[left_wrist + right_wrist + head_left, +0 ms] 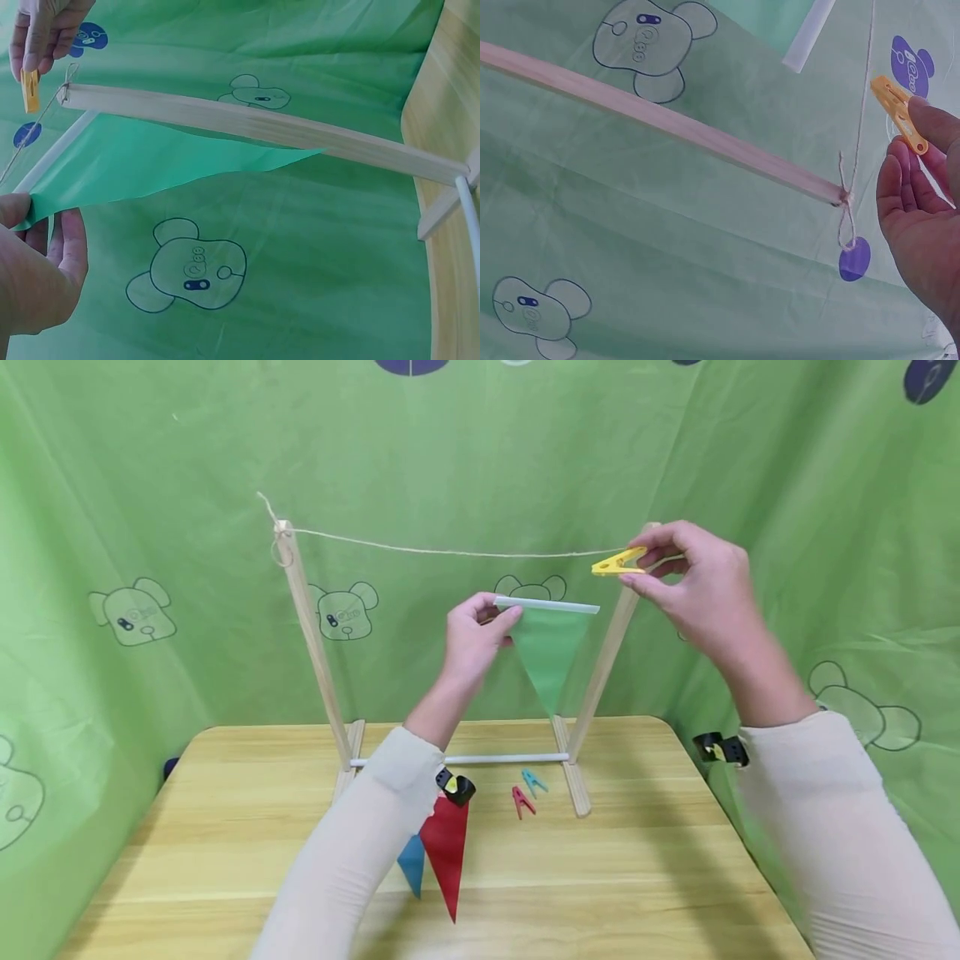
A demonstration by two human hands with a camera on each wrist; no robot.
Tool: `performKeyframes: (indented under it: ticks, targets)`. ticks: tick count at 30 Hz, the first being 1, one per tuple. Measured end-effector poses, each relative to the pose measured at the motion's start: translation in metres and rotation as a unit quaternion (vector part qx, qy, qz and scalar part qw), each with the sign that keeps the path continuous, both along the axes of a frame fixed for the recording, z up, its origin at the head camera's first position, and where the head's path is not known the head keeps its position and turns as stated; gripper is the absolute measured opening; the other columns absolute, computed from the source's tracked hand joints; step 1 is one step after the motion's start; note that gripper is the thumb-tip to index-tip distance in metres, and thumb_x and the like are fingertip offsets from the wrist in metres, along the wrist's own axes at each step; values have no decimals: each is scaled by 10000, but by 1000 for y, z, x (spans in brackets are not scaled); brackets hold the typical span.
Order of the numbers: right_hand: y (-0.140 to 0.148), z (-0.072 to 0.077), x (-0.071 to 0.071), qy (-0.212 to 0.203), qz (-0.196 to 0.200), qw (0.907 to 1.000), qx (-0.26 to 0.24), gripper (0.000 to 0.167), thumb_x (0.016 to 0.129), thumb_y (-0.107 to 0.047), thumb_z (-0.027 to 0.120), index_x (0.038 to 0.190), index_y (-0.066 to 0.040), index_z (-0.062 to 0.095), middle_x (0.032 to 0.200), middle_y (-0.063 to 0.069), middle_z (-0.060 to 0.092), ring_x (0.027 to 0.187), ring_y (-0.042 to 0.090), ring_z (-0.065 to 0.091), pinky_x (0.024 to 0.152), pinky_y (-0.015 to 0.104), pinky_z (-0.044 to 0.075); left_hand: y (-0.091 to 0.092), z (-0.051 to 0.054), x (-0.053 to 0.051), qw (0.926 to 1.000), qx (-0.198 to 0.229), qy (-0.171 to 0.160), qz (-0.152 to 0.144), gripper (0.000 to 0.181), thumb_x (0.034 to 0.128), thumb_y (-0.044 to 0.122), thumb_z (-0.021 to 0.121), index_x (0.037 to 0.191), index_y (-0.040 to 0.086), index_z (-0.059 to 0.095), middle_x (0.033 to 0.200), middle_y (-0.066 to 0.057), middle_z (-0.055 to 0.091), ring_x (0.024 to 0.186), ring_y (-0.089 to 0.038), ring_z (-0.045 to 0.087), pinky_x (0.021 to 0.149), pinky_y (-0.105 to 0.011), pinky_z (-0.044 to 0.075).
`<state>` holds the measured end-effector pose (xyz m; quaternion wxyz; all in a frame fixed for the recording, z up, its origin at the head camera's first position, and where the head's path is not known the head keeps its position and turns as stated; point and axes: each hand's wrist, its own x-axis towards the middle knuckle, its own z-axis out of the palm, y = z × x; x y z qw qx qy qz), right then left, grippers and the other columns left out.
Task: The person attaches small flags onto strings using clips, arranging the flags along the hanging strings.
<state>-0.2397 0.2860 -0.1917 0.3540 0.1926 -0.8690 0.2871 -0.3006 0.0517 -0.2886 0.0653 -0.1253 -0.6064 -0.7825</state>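
My left hand (474, 639) pinches the left end of a white strip along the top of a green triangular pennant (553, 647). The pennant hangs point down, below the string (450, 553) and apart from it. Up at the right, my right hand (697, 581) pinches a yellow clothespin (618, 562) by its handle end, close to the string. In the right wrist view the clothespin (900, 112) points toward the string, near its knot on the post. Whether the clothespin touches the string I cannot tell.
Two wooden posts (311, 635) joined by a white rod (510, 758) carry the string. On the table (652, 843) lie a red clothespin (522, 802), a blue clothespin (534, 782), a red pennant (448, 852) and a blue pennant (412, 862), partly behind my left sleeve. Green curtains surround the table.
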Motion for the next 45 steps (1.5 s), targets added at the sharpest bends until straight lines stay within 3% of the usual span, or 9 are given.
performKeyframes:
  ticks: [5, 8, 21, 25, 31, 45]
  targets:
    - [2, 10, -1, -117, -121, 9998, 75, 328, 873, -55, 820, 1171, 9, 696, 1074, 148, 723, 861, -100, 591, 803, 33, 492, 5, 5, -2, 10000, 39, 71, 41, 153, 925, 31, 751, 1055, -23, 692, 857, -1, 634, 710, -102, 592, 805, -489, 629]
    - [4, 15, -2, -262, -179, 9993, 172, 339, 884, -69, 814, 1195, -4, 695, 1095, 152, 727, 853, -110, 584, 799, 21, 484, 6, 7, -3, 9999, 65, 77, 85, 136, 926, 25, 748, 1039, -23, 691, 840, 3, 618, 701, -99, 582, 827, -542, 613]
    - [13, 37, -8, -626, -369, 9966, 398, 330, 897, -97, 807, 1194, -10, 693, 1065, 106, 709, 810, -120, 582, 755, -3, 471, 16, 19, -6, 9996, 252, 150, 42, 118, 921, 22, 758, 998, -25, 680, 792, 19, 602, 660, -81, 553, 618, -294, 579]
    - [15, 43, -10, -707, -436, 9948, 593, 323, 903, -120, 806, 1189, -16, 699, 1038, 86, 705, 796, -121, 572, 748, -5, 461, 21, 23, -7, 9995, 282, 132, 43, 132, 924, 25, 756, 1020, -33, 688, 784, 15, 596, 655, -87, 543, 617, -286, 566]
    - [16, 52, -11, -783, -481, 9900, 1069, 316, 911, -130, 799, 1185, -5, 701, 1077, 174, 733, 768, -160, 530, 733, -16, 438, 28, 27, -9, 9989, 437, 62, 131, 149, 921, 15, 754, 1041, -50, 694, 783, 11, 603, 655, -88, 536, 598, -263, 543]
    - [14, 70, -14, -1029, -577, 9782, 1708, 292, 926, -198, 788, 1163, -34, 738, 1061, 160, 750, 742, -120, 539, 670, 7, 437, 36, 31, -12, 9978, 629, 22, 205, 187, 913, 0, 752, 1078, -65, 693, 807, 6, 613, 656, -97, 559, 615, -263, 569]
